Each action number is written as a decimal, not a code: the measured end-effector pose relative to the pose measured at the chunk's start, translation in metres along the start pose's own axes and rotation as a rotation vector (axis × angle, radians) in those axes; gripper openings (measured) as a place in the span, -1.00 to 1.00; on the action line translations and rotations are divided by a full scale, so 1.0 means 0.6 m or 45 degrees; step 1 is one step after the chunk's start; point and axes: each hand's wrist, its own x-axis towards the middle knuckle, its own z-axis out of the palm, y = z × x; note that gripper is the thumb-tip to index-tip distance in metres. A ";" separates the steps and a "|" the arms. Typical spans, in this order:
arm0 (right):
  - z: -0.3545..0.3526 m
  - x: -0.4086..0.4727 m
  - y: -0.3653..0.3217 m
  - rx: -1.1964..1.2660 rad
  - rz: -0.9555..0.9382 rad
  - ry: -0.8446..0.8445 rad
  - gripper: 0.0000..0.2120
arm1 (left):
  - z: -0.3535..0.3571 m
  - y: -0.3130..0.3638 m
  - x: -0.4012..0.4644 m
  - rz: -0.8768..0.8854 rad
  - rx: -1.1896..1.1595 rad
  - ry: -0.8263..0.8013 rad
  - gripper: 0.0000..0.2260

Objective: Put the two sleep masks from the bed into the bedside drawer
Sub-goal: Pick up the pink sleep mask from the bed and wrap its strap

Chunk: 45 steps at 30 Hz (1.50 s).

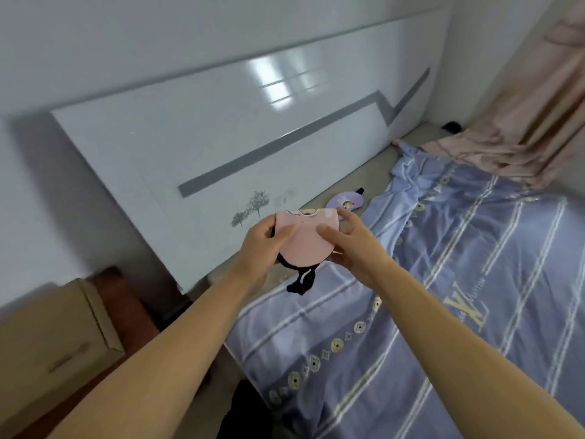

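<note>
At the far left stands the bedside cabinet, pale wood, its drawer front with a slim handle facing up toward the camera; it looks pushed in, though the blur there makes that hard to be sure of. Behind it the glossy white headboard leans along the wall.

The left hand grips the left edge of the pink sleep mask, thumb lying across its face and fingers wrapped behind. The mask appears folded in half, held up in the air between the two hands above the edge of the bed, and its black strap dangles below, just touching or just above the bedding. The right hand clasps the mask's right edge, thumb on the front, fingers behind. Both hands are closed on the same mask, close together.

Just beyond the right hand, the purple sleep mask lies flat on the bare mattress strip near the headboard, beside the edge of the blue striped duvet. At the far right a pink curtain drapes onto the bed.
</note>
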 end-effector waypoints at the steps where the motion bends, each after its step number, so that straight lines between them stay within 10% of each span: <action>1: 0.010 -0.023 -0.006 -0.015 0.040 -0.081 -0.64 | -0.001 0.010 -0.023 0.019 -0.015 0.011 -0.86; 6: 0.070 -0.100 -0.024 -0.028 0.019 -0.174 -0.85 | -0.025 0.043 -0.119 0.041 -0.248 0.080 -0.83; 11: 0.134 -0.134 -0.036 0.180 -0.122 -0.136 -0.76 | -0.063 0.058 -0.194 -0.108 -0.198 -0.273 -0.97; 14: 0.182 -0.152 -0.031 0.391 -0.138 -0.088 -0.84 | -0.107 0.075 -0.231 -0.138 -0.183 -0.274 -0.72; 20: 0.253 -0.191 0.005 0.705 -0.080 0.219 -0.93 | -0.219 0.094 -0.328 -0.266 -0.863 -0.611 -0.64; 25: 0.311 -0.228 0.014 0.376 -0.282 0.061 -0.81 | -0.238 0.068 -0.372 -0.548 -0.187 -0.946 -0.58; 29: 0.344 -0.262 0.017 0.074 -0.508 0.196 -0.88 | -0.225 0.038 -0.358 -0.432 0.679 -0.357 -0.71; 32: 0.341 -0.276 0.034 0.268 -0.460 0.337 -0.82 | -0.212 0.050 -0.354 0.014 0.828 0.141 -0.36; 38: 0.303 -0.293 0.023 0.109 -0.019 -0.019 -0.75 | -0.208 0.060 -0.371 0.653 1.089 -0.016 -0.17; 45: 0.266 -0.307 0.010 0.074 0.177 -0.501 -0.74 | -0.205 0.088 -0.385 0.579 0.884 0.056 -0.51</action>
